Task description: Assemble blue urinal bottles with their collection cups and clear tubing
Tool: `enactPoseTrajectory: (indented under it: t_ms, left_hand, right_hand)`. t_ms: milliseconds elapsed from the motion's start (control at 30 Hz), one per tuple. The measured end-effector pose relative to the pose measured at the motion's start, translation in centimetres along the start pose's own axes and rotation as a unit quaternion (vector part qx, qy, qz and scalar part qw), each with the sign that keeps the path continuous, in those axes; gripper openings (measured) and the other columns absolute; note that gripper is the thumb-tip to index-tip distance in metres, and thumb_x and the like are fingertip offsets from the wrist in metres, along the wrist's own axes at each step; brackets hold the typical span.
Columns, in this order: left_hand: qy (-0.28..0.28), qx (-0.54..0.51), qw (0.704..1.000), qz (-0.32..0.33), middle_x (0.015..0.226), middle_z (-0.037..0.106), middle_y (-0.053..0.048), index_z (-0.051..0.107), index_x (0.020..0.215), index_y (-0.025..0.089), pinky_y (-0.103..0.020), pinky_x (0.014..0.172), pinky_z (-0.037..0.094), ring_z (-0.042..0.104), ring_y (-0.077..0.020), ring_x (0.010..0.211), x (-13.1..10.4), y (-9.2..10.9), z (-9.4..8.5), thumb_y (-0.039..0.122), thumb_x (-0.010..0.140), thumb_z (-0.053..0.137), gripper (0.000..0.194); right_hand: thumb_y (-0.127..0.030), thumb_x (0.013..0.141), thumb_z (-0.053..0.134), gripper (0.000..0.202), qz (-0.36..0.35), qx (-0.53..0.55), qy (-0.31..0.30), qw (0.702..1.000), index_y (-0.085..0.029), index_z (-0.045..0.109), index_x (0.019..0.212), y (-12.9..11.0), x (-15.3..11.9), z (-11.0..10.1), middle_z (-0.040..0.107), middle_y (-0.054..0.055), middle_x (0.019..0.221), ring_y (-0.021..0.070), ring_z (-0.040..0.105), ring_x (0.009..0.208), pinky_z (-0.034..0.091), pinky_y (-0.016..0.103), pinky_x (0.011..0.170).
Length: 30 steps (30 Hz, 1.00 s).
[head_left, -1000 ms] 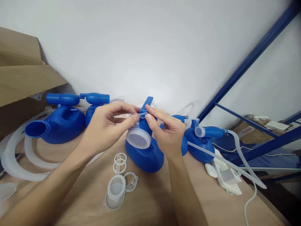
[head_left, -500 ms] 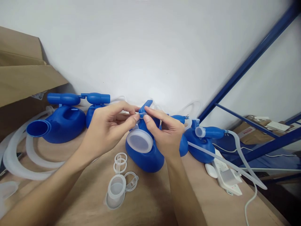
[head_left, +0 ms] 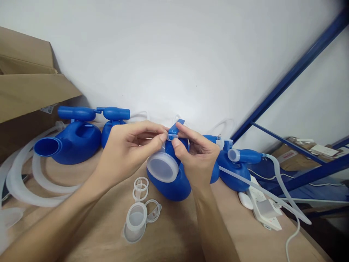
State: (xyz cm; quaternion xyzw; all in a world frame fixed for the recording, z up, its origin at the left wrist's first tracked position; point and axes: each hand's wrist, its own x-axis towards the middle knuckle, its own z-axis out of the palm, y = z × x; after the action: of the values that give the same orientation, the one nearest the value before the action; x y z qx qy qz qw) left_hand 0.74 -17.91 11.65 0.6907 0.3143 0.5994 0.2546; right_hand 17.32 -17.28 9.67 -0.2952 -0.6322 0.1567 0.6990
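A blue plastic urinal bottle (head_left: 177,187) stands on the table in front of me, its mouth covered by a round translucent cap (head_left: 163,167). A clear ring strap (head_left: 172,137) lies around the base of the blue handle (head_left: 177,126) on top of the bottle. My left hand (head_left: 133,149) pinches the strap's left side between thumb and index finger. From the right, my right hand (head_left: 197,153) is closed on the handle and strap, its thumb against the ring and its index finger along the handle. The fingers partly hide the handle.
Loose translucent caps and rings (head_left: 136,214) lie in front of the bottle. More blue bottles (head_left: 79,142) stand on the left beside coiled clear hoses (head_left: 16,182), and others (head_left: 234,171) on the right. A power strip (head_left: 263,207), cardboard box (head_left: 32,87) and blue shelf frame (head_left: 286,83) flank the table.
The blue handle has tilted further right, and both hands have shifted slightly right and down with it. The cap's face has turned a little more upward. Both hands keep their hold.
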Motion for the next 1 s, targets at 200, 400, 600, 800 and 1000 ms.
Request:
enactPoseTrajectory:
  t_ms: [200, 400, 600, 800, 1000]
  left_hand:
    - [-0.014, 0.094, 0.994, 0.052, 0.104, 0.084, 0.003, 0.085, 0.105, 0.032, -0.033, 0.074, 0.069, 0.081, -0.0242, 0.088, -0.5, 0.5, -0.4, 0.033, 0.093, 0.073, 0.017]
    - [0.029, 0.140, 0.987, 0.071, 0.096, 0.084, 0.007, 0.085, 0.098, 0.034, -0.033, 0.069, 0.069, 0.081, -0.0222, 0.079, -1.1, 0.7, 0.0, 0.033, 0.094, 0.072, 0.014]
    - [0.035, 0.145, 0.985, 0.080, 0.096, 0.084, 0.007, 0.085, 0.095, 0.035, -0.032, 0.069, 0.069, 0.081, -0.0216, 0.081, -1.2, 0.6, 0.2, 0.032, 0.095, 0.068, 0.017]
    - [0.007, 0.152, 0.981, 0.122, 0.097, 0.084, 0.006, 0.085, 0.098, 0.034, -0.027, 0.067, 0.066, 0.081, -0.0194, 0.078, -1.0, 0.6, -0.2, 0.027, 0.097, 0.067, 0.019]
    - [0.020, 0.200, 0.961, 0.191, 0.094, 0.085, 0.006, 0.084, 0.098, 0.030, -0.020, 0.064, 0.063, 0.080, -0.0148, 0.072, -0.9, 0.5, -0.4, 0.016, 0.095, 0.068, 0.021]
  right_hand:
    - [-0.018, 0.084, 0.073, 0.026, -0.027, -0.021, -0.019, 0.999, -0.028, 0.083, 0.106, 0.4, -0.1, 0.0, 0.082, 0.000, 0.095, 0.0188, 0.077, 0.086, 0.067, 0.036, 0.085]
    - [-0.015, 0.084, 0.071, 0.027, -0.047, -0.031, -0.012, 0.998, -0.028, 0.081, 0.106, 0.7, -0.2, 0.0, 0.081, 0.000, 0.096, 0.0176, 0.076, 0.086, 0.066, 0.034, 0.083]
    - [-0.015, 0.083, 0.069, 0.026, -0.055, -0.048, -0.015, 0.997, -0.027, 0.079, 0.104, 0.8, -0.2, 0.0, 0.080, 0.000, 0.096, 0.0174, 0.075, 0.083, 0.065, 0.034, 0.080]
    - [-0.011, 0.080, 0.067, 0.028, -0.064, -0.043, -0.019, 0.997, -0.026, 0.077, 0.102, 0.6, -0.1, -0.1, 0.079, 0.000, 0.095, 0.0162, 0.072, 0.081, 0.063, 0.032, 0.078]
    - [-0.010, 0.082, 0.067, 0.026, -0.086, -0.035, -0.015, 0.996, -0.025, 0.077, 0.101, 1.0, -0.1, 0.0, 0.079, -0.001, 0.092, 0.0152, 0.073, 0.079, 0.063, 0.031, 0.076]
